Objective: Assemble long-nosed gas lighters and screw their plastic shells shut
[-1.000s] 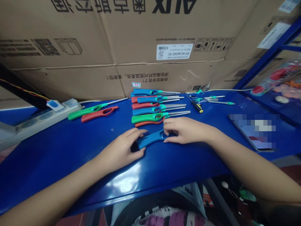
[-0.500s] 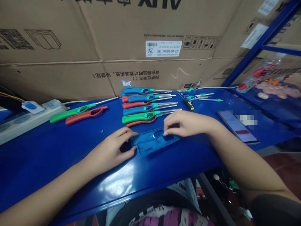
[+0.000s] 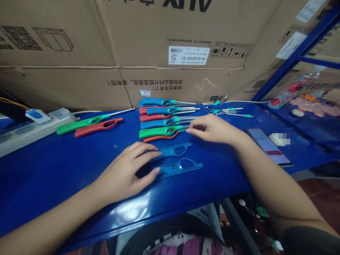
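Observation:
Two blue plastic lighter-shell halves lie hollow side up on the blue table: a far half (image 3: 172, 151) and a near half (image 3: 170, 170). My left hand (image 3: 135, 168) rests at their left ends, fingers spread, the upper fingers touching the far half and the thumb on the near one. My right hand (image 3: 212, 129) hovers above and to the right of the shells, beside the metal tips of the stacked lighters. Its fingers curve loosely with a gap to the thumb, and nothing shows between them. It covers most of a screwdriver.
Several assembled lighters (image 3: 156, 132) are stacked at the table's back. Left of them lie a green lighter (image 3: 79, 125) and a red handle (image 3: 95, 129), near a power strip (image 3: 32, 129). Loose metal tubes (image 3: 236, 112) and a phone (image 3: 268, 147) are to the right. Cardboard (image 3: 143, 42) walls the back.
The blue shell halves, overlapping under both hands before, now lie apart, one behind the other. My right hand has let go and moved up and away. My left hand stays beside them, more spread.

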A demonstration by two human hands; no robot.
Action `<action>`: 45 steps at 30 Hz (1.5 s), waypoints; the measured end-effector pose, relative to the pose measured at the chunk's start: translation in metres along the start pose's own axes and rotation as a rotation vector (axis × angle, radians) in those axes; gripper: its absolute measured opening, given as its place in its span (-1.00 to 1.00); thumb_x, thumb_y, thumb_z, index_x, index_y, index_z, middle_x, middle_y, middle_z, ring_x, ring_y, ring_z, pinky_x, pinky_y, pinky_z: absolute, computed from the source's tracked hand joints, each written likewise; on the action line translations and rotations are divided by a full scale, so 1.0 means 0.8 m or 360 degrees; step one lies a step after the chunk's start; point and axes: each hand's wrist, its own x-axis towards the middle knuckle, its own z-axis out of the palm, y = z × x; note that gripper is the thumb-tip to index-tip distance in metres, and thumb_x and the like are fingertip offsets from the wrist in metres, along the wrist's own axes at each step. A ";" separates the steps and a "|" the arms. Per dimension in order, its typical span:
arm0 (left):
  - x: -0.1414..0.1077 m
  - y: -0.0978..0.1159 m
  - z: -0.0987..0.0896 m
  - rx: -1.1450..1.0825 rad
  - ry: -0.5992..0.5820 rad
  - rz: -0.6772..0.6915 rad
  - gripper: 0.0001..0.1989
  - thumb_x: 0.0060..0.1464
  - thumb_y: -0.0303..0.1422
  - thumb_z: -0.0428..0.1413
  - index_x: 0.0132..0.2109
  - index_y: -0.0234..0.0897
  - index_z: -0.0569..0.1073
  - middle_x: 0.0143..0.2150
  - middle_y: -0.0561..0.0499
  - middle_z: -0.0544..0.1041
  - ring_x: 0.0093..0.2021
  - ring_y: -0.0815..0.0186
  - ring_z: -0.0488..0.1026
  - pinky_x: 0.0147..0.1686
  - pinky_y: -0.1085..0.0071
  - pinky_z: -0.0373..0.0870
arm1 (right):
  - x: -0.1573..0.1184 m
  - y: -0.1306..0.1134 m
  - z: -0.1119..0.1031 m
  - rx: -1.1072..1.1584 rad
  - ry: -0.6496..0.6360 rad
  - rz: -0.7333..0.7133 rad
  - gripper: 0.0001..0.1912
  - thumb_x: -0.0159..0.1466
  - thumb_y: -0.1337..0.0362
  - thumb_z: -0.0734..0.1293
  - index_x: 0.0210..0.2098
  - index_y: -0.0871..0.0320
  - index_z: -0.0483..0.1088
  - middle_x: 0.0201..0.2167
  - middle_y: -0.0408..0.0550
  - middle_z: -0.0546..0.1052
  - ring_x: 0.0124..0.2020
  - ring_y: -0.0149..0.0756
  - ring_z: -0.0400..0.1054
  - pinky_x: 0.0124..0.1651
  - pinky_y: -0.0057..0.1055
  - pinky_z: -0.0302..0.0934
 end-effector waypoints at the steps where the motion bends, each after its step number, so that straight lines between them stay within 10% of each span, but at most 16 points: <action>1: -0.001 0.003 0.000 0.0013 -0.0043 0.0034 -0.73 0.27 -0.20 0.10 0.06 -0.12 0.49 0.12 -0.09 0.50 0.14 0.09 0.42 0.13 0.14 0.41 | -0.001 0.013 -0.007 -0.0091 0.0091 0.0168 -0.71 0.36 0.12 0.25 -0.30 0.16 0.50 -0.39 -0.06 0.55 -0.41 -0.35 0.33 -0.33 -0.42 0.08; 6: -0.003 0.007 0.006 0.0040 -0.0181 0.0092 -0.74 0.26 -0.12 0.12 -0.04 -0.15 0.51 0.07 -0.07 0.54 0.09 0.11 0.46 0.08 0.12 0.42 | -0.024 0.109 -0.039 -0.0580 0.0227 0.1159 -0.74 0.19 0.21 0.32 -0.14 0.06 0.54 -0.16 0.01 0.61 -0.20 -0.13 0.45 -0.27 -0.36 0.19; 14: -0.004 0.000 0.003 0.0129 -0.0221 0.0133 -0.74 0.29 -0.17 0.09 -0.01 -0.22 0.48 0.03 -0.08 0.55 0.04 0.12 0.50 0.05 0.13 0.44 | -0.052 0.210 -0.029 -0.0563 0.0211 0.1497 -0.77 0.03 0.39 0.34 -0.30 0.17 0.54 -0.28 0.09 0.60 -0.29 -0.10 0.48 -0.26 -0.33 0.29; 20: -0.008 0.001 0.004 0.0122 -0.0239 0.0059 -0.63 0.26 -0.12 0.12 0.09 -0.24 0.42 0.05 -0.10 0.54 0.02 0.11 0.52 -0.02 0.16 0.51 | -0.051 0.222 -0.018 -0.0589 0.0296 0.1478 -0.59 0.01 0.37 0.34 -0.11 0.15 0.50 -0.19 0.10 0.53 -0.22 -0.09 0.43 -0.15 -0.29 0.30; 45: -0.002 -0.023 -0.032 0.0119 -0.0514 0.0076 -0.75 0.28 -0.25 0.05 0.03 -0.22 0.46 0.07 -0.12 0.48 0.02 0.12 0.48 0.00 0.17 0.50 | -0.052 0.182 -0.045 -0.0343 0.0859 0.1147 -0.93 0.05 0.31 0.36 -0.43 0.11 0.41 -0.40 0.01 0.60 -0.30 -0.10 0.52 -0.14 -0.23 0.36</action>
